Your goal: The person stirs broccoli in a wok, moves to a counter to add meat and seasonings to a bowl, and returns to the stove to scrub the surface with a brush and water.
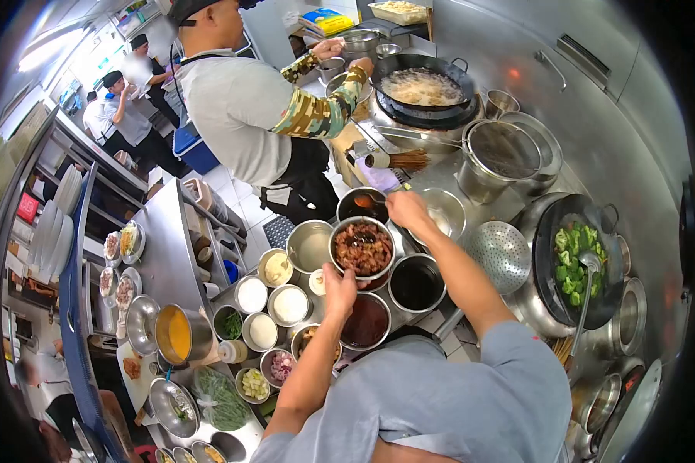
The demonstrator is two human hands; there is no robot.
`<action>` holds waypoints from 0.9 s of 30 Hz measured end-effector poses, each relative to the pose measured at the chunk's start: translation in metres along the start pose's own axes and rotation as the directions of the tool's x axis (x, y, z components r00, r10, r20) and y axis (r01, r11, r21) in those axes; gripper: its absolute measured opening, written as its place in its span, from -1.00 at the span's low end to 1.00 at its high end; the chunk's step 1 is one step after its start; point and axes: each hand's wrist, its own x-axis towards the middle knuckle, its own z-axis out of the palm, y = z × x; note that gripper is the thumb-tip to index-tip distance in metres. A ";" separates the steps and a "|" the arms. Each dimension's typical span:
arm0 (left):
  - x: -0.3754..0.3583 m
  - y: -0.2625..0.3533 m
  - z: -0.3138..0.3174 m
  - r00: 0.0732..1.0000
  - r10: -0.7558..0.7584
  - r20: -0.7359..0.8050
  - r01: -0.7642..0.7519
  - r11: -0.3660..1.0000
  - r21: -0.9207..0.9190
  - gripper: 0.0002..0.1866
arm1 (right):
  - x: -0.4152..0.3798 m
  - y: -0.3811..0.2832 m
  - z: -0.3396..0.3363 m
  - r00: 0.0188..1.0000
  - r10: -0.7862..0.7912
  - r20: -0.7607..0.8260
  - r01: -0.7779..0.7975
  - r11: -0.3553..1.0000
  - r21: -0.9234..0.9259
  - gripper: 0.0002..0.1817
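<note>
My left hand (pixel 340 292) grips the rim of a metal bowl (pixel 361 248) filled with browned, sauced meat pieces, a dark sauce pooled on top. The bowl is held over the cluster of seasoning pots. My right hand (pixel 411 211) is closed on the handle of a spoon (pixel 372 199), whose end reaches into a pot of dark sauce (pixel 355 210) just beyond the bowl. Close by stand a pot of black liquid (pixel 417 283), a pot of reddish-brown sauce (pixel 365 322) and an empty-looking metal pot (pixel 309 245).
At right, a wok (pixel 567 262) holds broccoli and a ladle (pixel 591 266); a perforated strainer (pixel 500 257) lies beside it. Another wok (pixel 425 86) bubbles ahead, where a co-worker (pixel 239 116) stands. Left are bowls of white powder (pixel 290 305), chopped onion (pixel 278 366) and a yellow-liquid pot (pixel 179 336).
</note>
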 end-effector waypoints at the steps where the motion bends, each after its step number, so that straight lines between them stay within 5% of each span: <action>1: -0.009 -0.006 0.000 1.000 0.000 0.016 -0.001 1.000 0.013 -0.74 | 0.009 0.006 0.022 1.000 0.019 0.022 -0.018 0.999 -0.033 -0.76; 6: -0.044 -0.014 -0.004 0.994 -0.098 0.047 0.093 0.991 0.097 -0.71 | 0.028 0.005 0.070 0.972 0.151 0.178 -0.147 0.989 -0.035 -0.74; 9: -0.047 -0.020 -0.006 0.994 -0.109 0.019 0.108 0.992 0.069 -0.73 | 0.048 0.024 0.079 0.955 0.057 0.292 -0.067 0.998 0.023 -0.73; 11: -0.042 -0.018 -0.007 0.996 -0.091 0.001 0.091 0.995 0.033 -0.74 | 0.036 0.039 0.066 0.952 0.073 0.297 -0.163 0.943 0.291 -0.69; 13: -0.038 -0.004 -0.006 0.996 -0.092 -0.012 0.093 0.995 0.033 -0.75 | 0.024 0.048 0.055 0.937 0.132 0.324 -0.310 0.743 0.593 -0.63; 20: 0.021 -0.006 0.003 0.995 -0.008 -0.100 0.006 1.000 -0.028 -0.75 | -0.042 -0.010 -0.088 0.997 0.021 0.069 -0.058 0.801 0.596 -0.69; 24: 0.044 0.024 0.013 0.992 -0.011 -0.125 0.006 0.999 -0.041 -0.73 | -0.074 -0.029 -0.088 0.951 -0.128 -0.281 0.256 0.833 0.491 -0.75; 27: 0.048 0.042 0.015 0.992 0.036 -0.125 -0.048 0.994 -0.101 -0.73 | -0.074 -0.028 -0.075 0.980 -0.090 -0.177 0.181 0.766 0.616 -0.75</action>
